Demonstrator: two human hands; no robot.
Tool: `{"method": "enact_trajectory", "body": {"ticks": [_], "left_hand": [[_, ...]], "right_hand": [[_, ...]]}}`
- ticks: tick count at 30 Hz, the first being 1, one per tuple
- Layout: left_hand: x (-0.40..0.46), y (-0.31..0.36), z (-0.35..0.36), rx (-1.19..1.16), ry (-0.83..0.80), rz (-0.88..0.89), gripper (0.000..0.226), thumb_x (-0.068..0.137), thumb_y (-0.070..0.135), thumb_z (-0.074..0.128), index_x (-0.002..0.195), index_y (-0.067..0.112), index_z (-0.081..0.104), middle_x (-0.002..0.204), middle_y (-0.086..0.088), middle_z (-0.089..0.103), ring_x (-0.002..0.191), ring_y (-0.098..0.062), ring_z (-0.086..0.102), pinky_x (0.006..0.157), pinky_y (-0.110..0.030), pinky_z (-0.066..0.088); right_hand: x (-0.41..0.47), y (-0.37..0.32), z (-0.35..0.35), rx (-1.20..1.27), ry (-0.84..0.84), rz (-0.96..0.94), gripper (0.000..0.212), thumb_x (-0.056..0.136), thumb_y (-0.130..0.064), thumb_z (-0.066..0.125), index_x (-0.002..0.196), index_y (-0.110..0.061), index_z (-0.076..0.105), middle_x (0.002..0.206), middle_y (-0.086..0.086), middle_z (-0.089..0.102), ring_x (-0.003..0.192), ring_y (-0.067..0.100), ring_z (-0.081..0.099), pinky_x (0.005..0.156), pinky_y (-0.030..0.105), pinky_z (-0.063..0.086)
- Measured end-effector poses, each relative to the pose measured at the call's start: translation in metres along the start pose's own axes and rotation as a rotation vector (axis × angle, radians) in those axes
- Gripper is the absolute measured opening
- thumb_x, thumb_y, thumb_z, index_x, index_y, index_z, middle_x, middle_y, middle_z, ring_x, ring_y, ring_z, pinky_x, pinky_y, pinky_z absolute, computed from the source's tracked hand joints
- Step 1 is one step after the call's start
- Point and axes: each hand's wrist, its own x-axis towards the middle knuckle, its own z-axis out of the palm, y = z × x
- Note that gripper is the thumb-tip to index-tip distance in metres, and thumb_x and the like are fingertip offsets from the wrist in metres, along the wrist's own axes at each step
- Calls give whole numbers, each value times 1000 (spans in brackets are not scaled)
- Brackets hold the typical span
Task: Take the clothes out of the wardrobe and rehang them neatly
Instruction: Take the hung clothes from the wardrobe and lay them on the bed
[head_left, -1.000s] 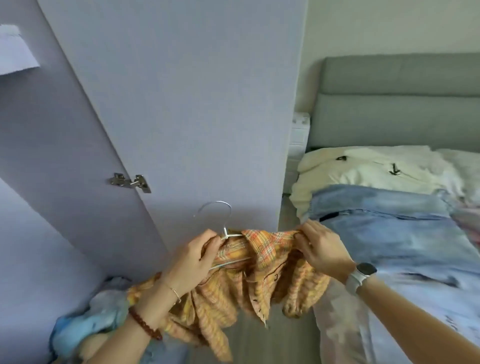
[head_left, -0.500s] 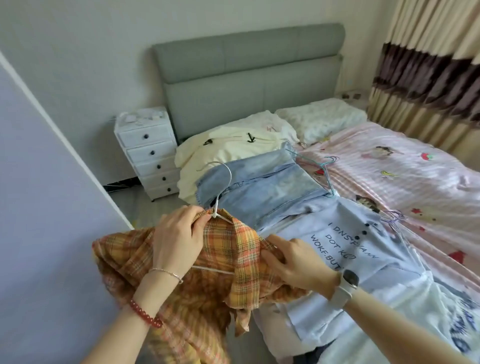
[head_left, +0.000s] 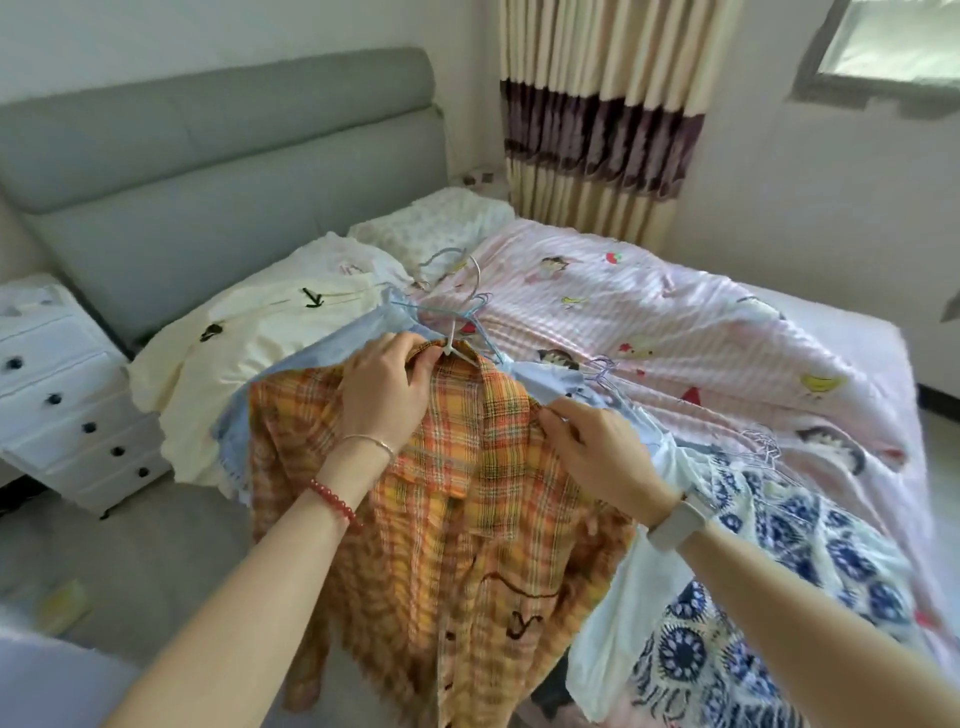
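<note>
Left hand: my left hand (head_left: 387, 384) grips the collar of the orange plaid shirt (head_left: 467, 499), fingers curled round the cloth right at the neck of its white hanger (head_left: 460, 343).
Right hand: my right hand (head_left: 597, 447) pinches the shirt's shoulder edge between thumb and fingers.
Shirt: I see it spread over the near edge of the bed (head_left: 675, 322), lying on the pile of clothes, its lower part hanging toward the floor.
Pile beneath: a pale blue garment (head_left: 322, 353) shows under the shirt, a cream garment (head_left: 260, 332) lies to its left, and a blue-and-white patterned garment (head_left: 779, 571) lies to its right.
Hangers: several wire hangers (head_left: 462, 291) lie on the pink striped cover beyond the collar.
Surroundings: white drawer unit (head_left: 57, 395) left of the bed, grey headboard (head_left: 208, 156) behind, striped curtain (head_left: 597, 114) at the far side.
</note>
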Motion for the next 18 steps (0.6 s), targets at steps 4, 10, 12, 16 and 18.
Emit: {"method": "enact_trajectory", "body": {"ticks": [4,10,12,16,18], "left_hand": [[43,32,39,-18,-5,90,27,94,27,51,105,6,64,104,-11,64,102,-29,55,97,-40,36],[91,49,119,-103,-191,51,53,91,17,51,142,15,34,147,-9,32,137,-23,27,113,-33,21],[104,43,154,-128,-354,-35,60,93,21,48,147,20,20,154,-5,17,142,-19,15,115,-33,17],[124,21,232,-119,-567,-170,62,95,28,45,148,23,13,156,0,13,142,-18,16,113,-35,19],[122,5,270,-116,-634,-281,63,94,28,46,148,22,13,155,0,15,140,-19,20,113,-35,21]], "right_hand": [[16,39,-21,-7,150,47,33,94,-21,48,61,-16,45,45,-13,35,40,2,33,43,19,21],[70,126,-39,-39,260,115,29,94,-20,49,75,-2,63,53,4,53,45,20,45,43,27,28],[95,165,-38,-62,256,145,28,94,-22,49,76,-4,63,53,0,51,46,19,46,44,25,28],[148,250,-14,-81,210,220,33,95,-25,46,73,-5,58,54,2,52,50,26,51,47,29,35],[168,291,8,-95,159,265,35,96,-25,44,75,-1,58,59,9,57,55,31,55,48,32,37]]}}
